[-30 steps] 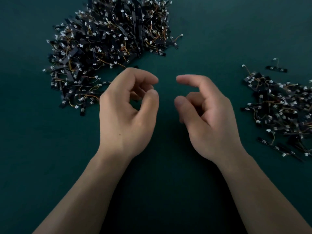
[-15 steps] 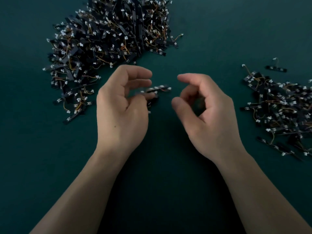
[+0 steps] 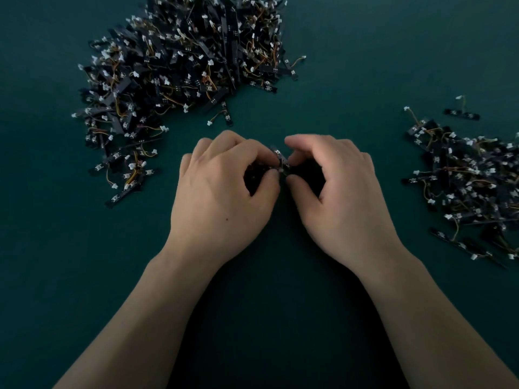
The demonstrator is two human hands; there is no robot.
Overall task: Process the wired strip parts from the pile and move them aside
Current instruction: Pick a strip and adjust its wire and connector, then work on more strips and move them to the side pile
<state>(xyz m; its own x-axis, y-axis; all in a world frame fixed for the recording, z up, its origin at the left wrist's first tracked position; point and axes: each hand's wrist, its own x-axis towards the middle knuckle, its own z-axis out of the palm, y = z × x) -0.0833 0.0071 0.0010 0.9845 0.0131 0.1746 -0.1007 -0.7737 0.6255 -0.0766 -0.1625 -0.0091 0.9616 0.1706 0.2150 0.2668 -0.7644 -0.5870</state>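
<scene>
A big pile of black wired strip parts (image 3: 179,66) with white connectors and orange wires lies at the upper left. A smaller pile of the same parts (image 3: 466,181) lies at the right. In the middle, my left hand (image 3: 224,192) and my right hand (image 3: 337,192) meet fingertip to fingertip. Between them they pinch one small black strip part (image 3: 280,161), with thumb and fingers of each hand curled on it. Most of that part is hidden by the fingers.
The work surface is a dark green mat (image 3: 56,276). A few loose strips (image 3: 126,175) trail from the big pile toward the left hand. One single strip (image 3: 462,113) lies apart above the right pile.
The left hand brought a strip part to the middle. The right hand closed in and now pinches it too. Both hands have come together.
</scene>
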